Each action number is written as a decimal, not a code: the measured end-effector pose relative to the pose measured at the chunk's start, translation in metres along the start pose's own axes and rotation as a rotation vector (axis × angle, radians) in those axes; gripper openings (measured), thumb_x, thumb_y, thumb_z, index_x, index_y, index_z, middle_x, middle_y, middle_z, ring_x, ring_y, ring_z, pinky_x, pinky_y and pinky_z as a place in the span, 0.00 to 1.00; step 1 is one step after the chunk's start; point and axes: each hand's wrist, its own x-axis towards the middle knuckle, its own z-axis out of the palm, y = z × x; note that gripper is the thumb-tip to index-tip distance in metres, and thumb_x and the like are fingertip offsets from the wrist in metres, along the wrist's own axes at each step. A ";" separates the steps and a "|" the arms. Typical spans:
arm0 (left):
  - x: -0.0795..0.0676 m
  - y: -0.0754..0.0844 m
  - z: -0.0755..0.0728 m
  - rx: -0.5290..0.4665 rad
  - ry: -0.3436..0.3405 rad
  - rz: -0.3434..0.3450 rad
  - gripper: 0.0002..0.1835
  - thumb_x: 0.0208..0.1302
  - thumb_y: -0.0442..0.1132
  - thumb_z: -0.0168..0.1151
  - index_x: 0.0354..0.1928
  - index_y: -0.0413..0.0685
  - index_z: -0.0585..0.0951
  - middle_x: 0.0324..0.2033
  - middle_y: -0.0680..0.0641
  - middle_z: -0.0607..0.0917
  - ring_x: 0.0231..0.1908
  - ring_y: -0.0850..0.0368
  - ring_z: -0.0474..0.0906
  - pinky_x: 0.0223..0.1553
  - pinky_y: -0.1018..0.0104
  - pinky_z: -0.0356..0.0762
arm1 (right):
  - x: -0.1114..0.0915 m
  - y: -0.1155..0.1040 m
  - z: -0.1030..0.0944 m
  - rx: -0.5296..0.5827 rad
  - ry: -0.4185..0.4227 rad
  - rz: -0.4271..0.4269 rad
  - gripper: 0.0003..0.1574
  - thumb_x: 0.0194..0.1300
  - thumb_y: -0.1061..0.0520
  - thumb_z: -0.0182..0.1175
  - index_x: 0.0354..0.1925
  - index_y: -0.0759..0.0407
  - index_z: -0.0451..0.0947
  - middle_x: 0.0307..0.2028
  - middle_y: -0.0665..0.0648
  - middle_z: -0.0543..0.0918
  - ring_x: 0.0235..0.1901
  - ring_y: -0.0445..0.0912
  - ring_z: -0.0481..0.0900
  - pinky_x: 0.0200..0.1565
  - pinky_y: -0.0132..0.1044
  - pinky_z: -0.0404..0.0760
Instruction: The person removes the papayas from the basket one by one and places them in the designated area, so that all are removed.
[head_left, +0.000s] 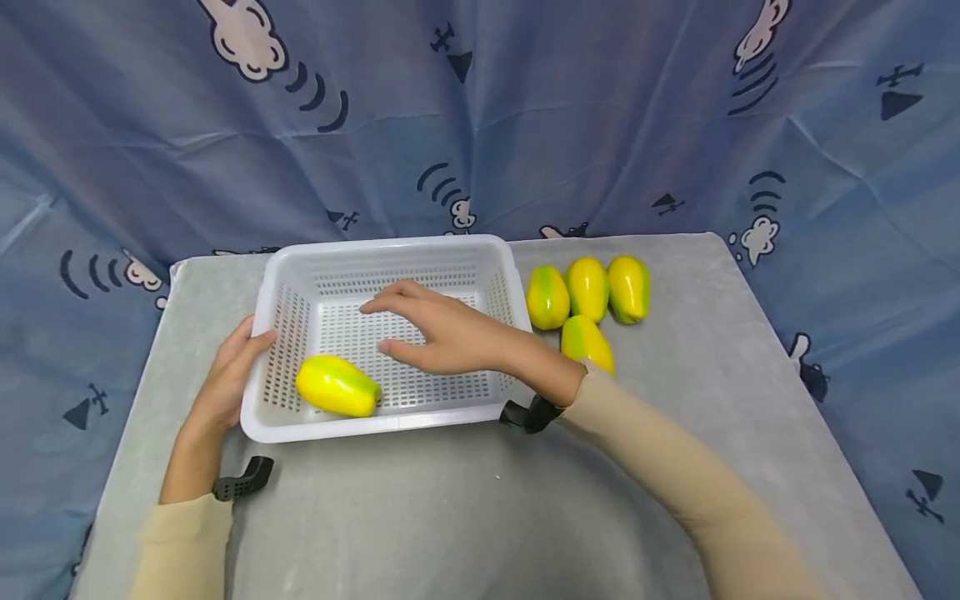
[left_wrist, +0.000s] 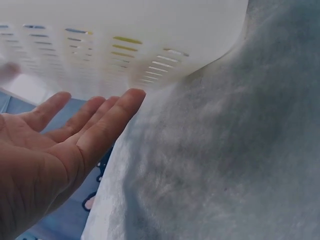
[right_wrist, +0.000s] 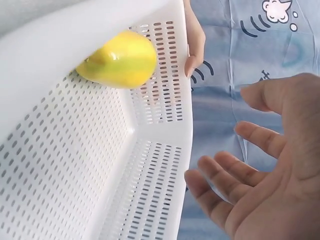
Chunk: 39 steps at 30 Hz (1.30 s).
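A white perforated plastic basket (head_left: 393, 423) stands on the table with one yellow-green papaya (head_left: 337, 386) in its front left corner. My left hand (head_left: 228, 379) is at the basket's left side, its thumb by the rim. In the left wrist view its fingers (left_wrist: 107, 127) stretch out nearly straight by the basket's outer wall. Above the basket's inside hovers my right hand (head_left: 442, 333), fingers spread and slightly bent, with nothing in it. The right wrist view shows the papaya (right_wrist: 125, 60) lying apart from that hand.
Several more papayas (head_left: 587, 289) lie in a group just right of the basket, one partly behind the right forearm. A grey cloth covers the table (head_left: 390, 517). Behind it hangs a blue patterned curtain (head_left: 525, 125).
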 end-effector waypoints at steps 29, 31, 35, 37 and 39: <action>0.004 0.004 0.002 0.093 0.024 -0.036 0.35 0.85 0.49 0.45 0.85 0.49 0.50 0.79 0.27 0.56 0.61 0.55 0.76 0.48 0.72 0.87 | 0.072 -0.003 0.024 -0.051 -0.273 -0.087 0.36 0.78 0.47 0.61 0.77 0.53 0.68 0.75 0.55 0.73 0.75 0.48 0.70 0.77 0.41 0.71; 0.004 0.004 0.001 0.088 0.014 -0.035 0.35 0.85 0.50 0.45 0.86 0.48 0.49 0.79 0.26 0.55 0.61 0.53 0.76 0.48 0.71 0.87 | 0.077 -0.004 0.027 -0.048 -0.303 -0.102 0.37 0.77 0.46 0.62 0.78 0.54 0.68 0.75 0.56 0.73 0.75 0.50 0.70 0.77 0.42 0.71; 0.004 0.003 0.000 0.073 -0.004 -0.029 0.36 0.85 0.50 0.45 0.86 0.48 0.48 0.79 0.26 0.54 0.60 0.56 0.77 0.48 0.70 0.88 | 0.084 -0.004 0.033 -0.063 -0.367 -0.117 0.40 0.76 0.45 0.63 0.78 0.56 0.67 0.75 0.58 0.73 0.74 0.51 0.71 0.76 0.42 0.71; 0.003 0.003 0.000 0.062 -0.010 -0.028 0.36 0.85 0.50 0.46 0.86 0.48 0.48 0.79 0.25 0.54 0.59 0.58 0.77 0.49 0.69 0.88 | 0.087 -0.003 0.036 -0.082 -0.393 -0.113 0.40 0.76 0.45 0.63 0.78 0.56 0.66 0.75 0.58 0.73 0.73 0.51 0.71 0.76 0.41 0.70; 0.003 0.002 0.000 0.052 -0.013 -0.024 0.36 0.85 0.49 0.46 0.86 0.48 0.48 0.79 0.25 0.53 0.59 0.59 0.77 0.49 0.69 0.88 | 0.090 -0.003 0.039 -0.103 -0.418 -0.103 0.41 0.76 0.43 0.64 0.78 0.54 0.66 0.74 0.57 0.74 0.73 0.49 0.72 0.76 0.40 0.70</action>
